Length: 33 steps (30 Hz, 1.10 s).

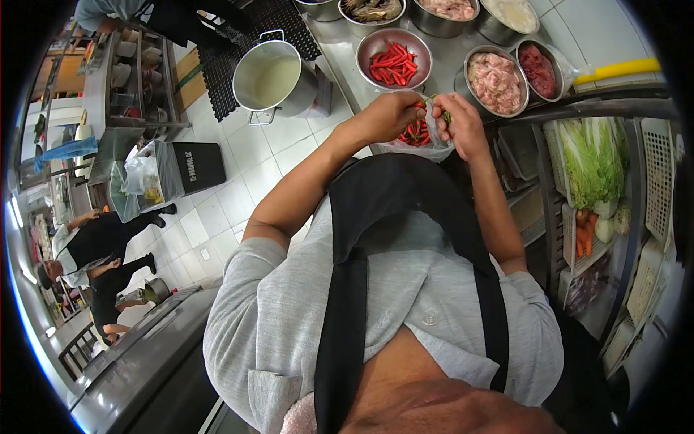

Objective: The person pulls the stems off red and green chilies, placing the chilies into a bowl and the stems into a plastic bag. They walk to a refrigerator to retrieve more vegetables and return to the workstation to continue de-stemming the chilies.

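Note:
My left hand (394, 116) is closed in a pinch over a clear plastic bag (436, 150) of red chilies (414, 134), with a bit of red chili showing at its fingertips. Beside it my right hand (460, 124) has its fingers curled together around small green stems (445, 116). Both hands nearly meet above the bag's opening, close to my apron. Just beyond them, a steel bowl (366, 45) holds more red chilies (394, 64), which look stemless. The exact grip of the left fingers is partly hidden.
Steel containers of raw meat (496, 81), minced meat (536, 71) and shrimp (372, 9) crowd the counter (338, 61). A large pot (244, 79) of liquid stands left. Vegetable crates (571, 267) line the right. Co-workers (87, 246) stand at far left.

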Available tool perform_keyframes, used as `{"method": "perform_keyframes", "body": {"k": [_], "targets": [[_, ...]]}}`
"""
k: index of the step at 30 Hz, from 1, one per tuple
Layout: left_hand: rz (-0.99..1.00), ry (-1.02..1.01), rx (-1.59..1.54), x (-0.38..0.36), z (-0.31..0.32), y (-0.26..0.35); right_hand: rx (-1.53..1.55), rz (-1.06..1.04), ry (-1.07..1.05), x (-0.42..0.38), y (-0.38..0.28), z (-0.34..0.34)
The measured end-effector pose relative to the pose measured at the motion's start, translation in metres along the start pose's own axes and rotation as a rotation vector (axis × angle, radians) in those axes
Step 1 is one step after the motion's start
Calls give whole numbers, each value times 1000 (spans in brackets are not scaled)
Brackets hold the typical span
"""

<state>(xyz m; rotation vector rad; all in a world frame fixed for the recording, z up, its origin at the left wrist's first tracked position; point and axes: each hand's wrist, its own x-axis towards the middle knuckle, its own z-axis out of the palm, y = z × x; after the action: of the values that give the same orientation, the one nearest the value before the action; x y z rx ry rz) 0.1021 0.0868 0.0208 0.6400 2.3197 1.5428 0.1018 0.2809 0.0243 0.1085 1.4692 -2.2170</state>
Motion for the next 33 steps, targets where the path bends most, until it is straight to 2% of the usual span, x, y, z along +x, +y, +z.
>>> {"method": "perform_keyframes", "body": {"k": [1, 2, 4, 5, 7, 9, 11, 12, 13, 15, 19, 21, 22, 23, 25, 26, 27, 29, 30, 31, 33], "targets": [[81, 51, 149, 3, 1, 0, -205, -16, 18, 3, -1, 4], [162, 102, 297, 6, 2, -1, -203, -16, 19, 5, -2, 9], [204, 142, 363, 13, -2, 6, -595, -205, 101, 12, -3, 17], [247, 182, 426, 17, -5, 9, -594, -206, 99, 14, -8, 17], [307, 207, 437, 26, -15, 10, -132, -49, 45, 21, -20, 16], [366, 228, 444, 29, -22, 18, -42, -25, -20, 27, -29, 10], [449, 308, 407, 30, -32, 37, 317, 62, -160, 32, -33, 9], [470, 293, 403, 33, -37, 37, 364, 66, -191, 35, -32, 8], [470, 293, 405, 32, -38, 38, 364, 65, -194, 35, -31, 8], [455, 280, 349, 30, -42, 43, 559, 100, -327, 36, -31, 9], [471, 297, 339, 45, -48, 13, 633, 45, -323, 38, -28, 1], [251, 353, 482, 46, -53, 4, 548, -72, -156, 34, -26, -7], [340, 421, 542, 44, -52, 5, 495, -63, -84, 28, -26, -12], [346, 419, 541, 39, -50, 5, 494, -68, -81, 23, -25, -16], [58, 9, 419, 20, -42, 19, 440, -12, 19, 9, -18, -21], [-18, -137, 430, 16, -33, 14, 392, -40, -92, 8, -10, -30], [-93, -280, 441, 15, -18, 2, 396, -36, -91, 7, -3, -33], [-205, -221, 789, 8, 20, -38, 379, 69, -171, 1, 7, -36], [-115, -41, 950, 0, 33, -55, 333, 93, -109, -3, 7, -30], [-109, -44, 947, -3, 41, -72, 332, 90, -103, -7, 9, -29], [117, 161, 930, -1, 43, -88, 343, 115, -97, -9, 13, -31]]}}
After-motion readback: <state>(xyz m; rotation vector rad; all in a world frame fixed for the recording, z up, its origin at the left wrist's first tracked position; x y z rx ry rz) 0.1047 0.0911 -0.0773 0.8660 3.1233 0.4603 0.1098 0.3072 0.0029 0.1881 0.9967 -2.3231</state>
